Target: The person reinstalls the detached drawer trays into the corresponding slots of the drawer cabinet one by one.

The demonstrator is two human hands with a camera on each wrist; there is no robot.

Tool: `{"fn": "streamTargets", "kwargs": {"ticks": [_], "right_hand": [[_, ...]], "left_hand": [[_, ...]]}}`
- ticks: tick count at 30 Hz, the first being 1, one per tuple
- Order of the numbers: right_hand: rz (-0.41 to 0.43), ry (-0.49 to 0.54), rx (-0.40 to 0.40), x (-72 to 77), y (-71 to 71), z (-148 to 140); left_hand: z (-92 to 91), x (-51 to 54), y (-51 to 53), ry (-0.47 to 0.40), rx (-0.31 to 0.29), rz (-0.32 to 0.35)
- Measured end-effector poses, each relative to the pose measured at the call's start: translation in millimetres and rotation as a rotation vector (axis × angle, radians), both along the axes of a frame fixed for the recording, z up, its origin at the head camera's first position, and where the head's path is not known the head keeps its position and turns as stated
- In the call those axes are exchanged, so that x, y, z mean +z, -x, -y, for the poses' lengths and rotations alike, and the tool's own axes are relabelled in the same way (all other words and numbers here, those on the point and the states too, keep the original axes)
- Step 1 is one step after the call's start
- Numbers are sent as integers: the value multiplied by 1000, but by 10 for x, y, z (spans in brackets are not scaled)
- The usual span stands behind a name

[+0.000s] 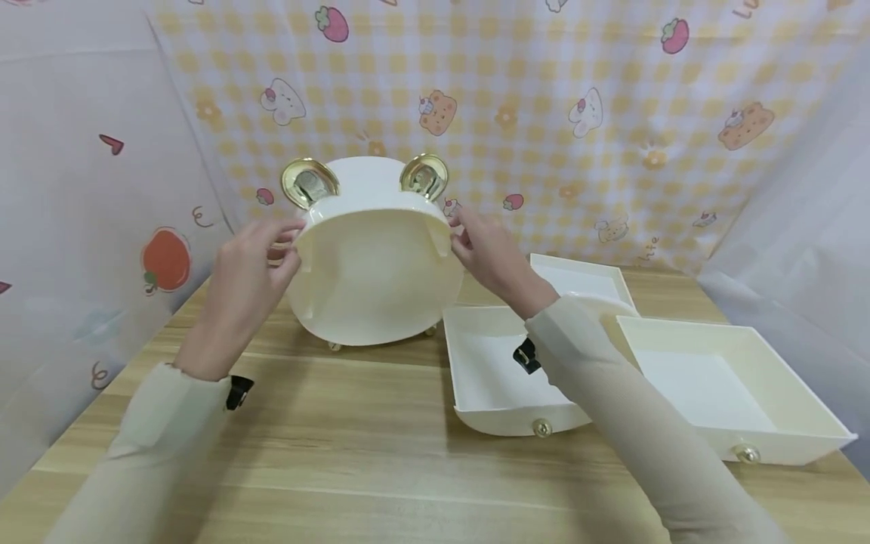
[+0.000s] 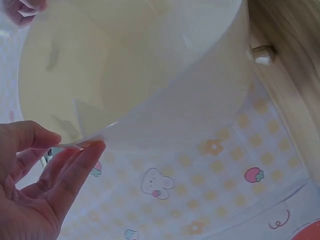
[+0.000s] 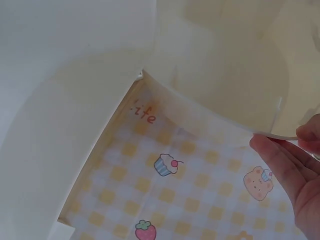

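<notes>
A hollow cream plastic storage-box shell [image 1: 377, 272] stands on the wooden table with its open side facing me. Two gold-rimmed ears [image 1: 309, 183] top it, and small gold feet [image 1: 334, 346] show underneath. My left hand [image 1: 241, 279] pinches its left upper rim. In the left wrist view the thumb lies inside and the fingers [image 2: 75, 170] outside the thin wall. My right hand [image 1: 492, 261] pinches the opposite rim between thumb and fingers, also seen as a hand [image 3: 305, 180] in the right wrist view.
Cream drawers lie to the right: one with a gold knob [image 1: 499, 419] under my right forearm, another [image 1: 782, 446] at the far right, and a further tray-like piece [image 1: 584, 276] behind. A yellow checked cloth [image 1: 530, 91] hangs at the back; white printed sheets [image 1: 68, 189] flank the table [image 1: 326, 453].
</notes>
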State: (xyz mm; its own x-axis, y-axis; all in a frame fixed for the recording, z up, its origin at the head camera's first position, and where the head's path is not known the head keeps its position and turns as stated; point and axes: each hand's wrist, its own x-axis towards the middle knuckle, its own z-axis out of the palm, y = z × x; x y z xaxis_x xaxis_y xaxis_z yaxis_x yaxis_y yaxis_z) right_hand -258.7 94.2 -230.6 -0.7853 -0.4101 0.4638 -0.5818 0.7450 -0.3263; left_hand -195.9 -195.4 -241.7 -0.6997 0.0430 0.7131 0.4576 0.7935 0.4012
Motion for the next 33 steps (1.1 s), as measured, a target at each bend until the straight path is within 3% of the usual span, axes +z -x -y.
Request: {"fn": "streamTargets", "kwargs": {"ticks": [6,12,19,23,26,33], "right_hand": [[13,8,16,-21,-74,-67],[-8,-12,20,-18,-74,-78],[31,-68,13,54,-148,-143],[84,-95,-3,138,-323,-271],[61,-117,8,147,-521,-417],[-99,-259,66,-120,-1039,-778]], "left_hand": [[-21,27,-135,-9,-17,56],[42,32,-88,-64,-46,115],[72,68,12,-94,-100,95],[93,73,17,-83,-110,87],[99,68,19,-77,-114,85],[111,77,26,-50,-97,100]]}}
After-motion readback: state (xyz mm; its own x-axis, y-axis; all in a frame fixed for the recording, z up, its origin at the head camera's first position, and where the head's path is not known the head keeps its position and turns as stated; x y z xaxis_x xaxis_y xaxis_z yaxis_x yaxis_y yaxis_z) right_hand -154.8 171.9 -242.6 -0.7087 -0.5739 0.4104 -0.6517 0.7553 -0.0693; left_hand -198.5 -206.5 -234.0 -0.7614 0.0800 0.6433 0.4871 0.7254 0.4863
